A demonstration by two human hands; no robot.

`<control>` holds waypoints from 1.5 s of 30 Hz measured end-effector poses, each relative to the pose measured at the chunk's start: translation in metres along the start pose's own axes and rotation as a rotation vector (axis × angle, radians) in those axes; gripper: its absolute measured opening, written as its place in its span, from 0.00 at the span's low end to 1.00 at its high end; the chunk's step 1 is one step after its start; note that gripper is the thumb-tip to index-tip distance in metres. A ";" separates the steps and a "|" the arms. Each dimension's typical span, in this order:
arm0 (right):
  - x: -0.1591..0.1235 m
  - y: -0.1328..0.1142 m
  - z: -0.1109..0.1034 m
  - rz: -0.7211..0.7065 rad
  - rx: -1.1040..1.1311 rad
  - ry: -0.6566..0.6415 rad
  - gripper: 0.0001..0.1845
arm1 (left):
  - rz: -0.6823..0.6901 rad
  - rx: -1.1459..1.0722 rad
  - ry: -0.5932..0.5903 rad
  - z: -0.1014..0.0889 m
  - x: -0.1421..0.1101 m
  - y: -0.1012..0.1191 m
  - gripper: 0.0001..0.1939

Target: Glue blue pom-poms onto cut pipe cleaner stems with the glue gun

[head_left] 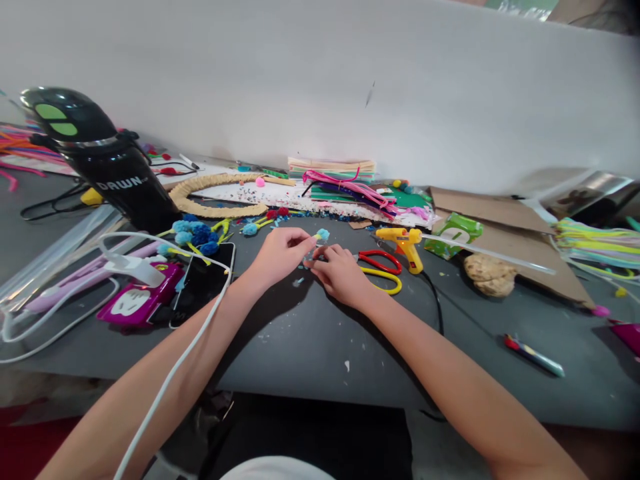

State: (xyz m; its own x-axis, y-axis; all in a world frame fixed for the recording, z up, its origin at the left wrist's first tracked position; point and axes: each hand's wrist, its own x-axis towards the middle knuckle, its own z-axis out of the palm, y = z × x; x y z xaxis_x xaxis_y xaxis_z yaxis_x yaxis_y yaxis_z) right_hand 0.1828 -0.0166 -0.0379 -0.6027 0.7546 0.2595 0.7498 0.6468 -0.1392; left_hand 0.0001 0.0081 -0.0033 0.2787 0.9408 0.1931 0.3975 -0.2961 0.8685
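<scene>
My left hand (284, 252) is closed in a pinch, and a light blue fuzzy pompom (323, 235) on a short yellow pipe-cleaner stem sticks out past its fingertips. My right hand (343, 272) rests low over the table just beside it, its fingers bent together. Whatever the right fingers may pinch is too small to make out. Scissors with red and yellow handles (384, 290) lie right beside the right hand, their blades partly hidden by it. A yellow glue gun (407, 247) with a clear glue stick lies farther right.
On the left are a tall black bottle (125, 180), a purple power strip (137, 300), a phone (203, 287) and blue pompom stems (200, 237). A wrapped ring (185, 200) and pipe cleaners (350, 190) lie behind. Cardboard (545, 257) and a pen (535, 355) are right. A white cable (173, 373) crosses my left forearm.
</scene>
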 end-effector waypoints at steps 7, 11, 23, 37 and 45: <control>0.000 -0.002 -0.001 0.007 0.026 0.033 0.18 | -0.023 0.007 0.001 -0.001 0.000 0.000 0.19; 0.001 -0.001 0.001 0.053 0.012 0.023 0.18 | -0.020 0.015 0.005 -0.001 0.000 0.001 0.19; 0.002 -0.001 0.001 0.053 0.063 0.091 0.12 | -0.019 -0.005 0.020 0.001 0.000 -0.001 0.19; -0.021 0.002 -0.021 0.426 0.982 0.425 0.13 | -0.153 -0.336 0.034 0.031 -0.007 0.003 0.21; -0.019 0.003 -0.023 0.455 1.025 0.488 0.16 | -0.102 -0.262 -0.014 0.032 -0.012 0.008 0.19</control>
State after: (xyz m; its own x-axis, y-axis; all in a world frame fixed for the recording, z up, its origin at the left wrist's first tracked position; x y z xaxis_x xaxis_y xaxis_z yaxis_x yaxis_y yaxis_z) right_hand 0.2029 -0.0321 -0.0215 -0.0107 0.9567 0.2909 0.1702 0.2884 -0.9423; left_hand 0.0280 -0.0103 -0.0132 0.2615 0.9607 0.0935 0.1852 -0.1451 0.9719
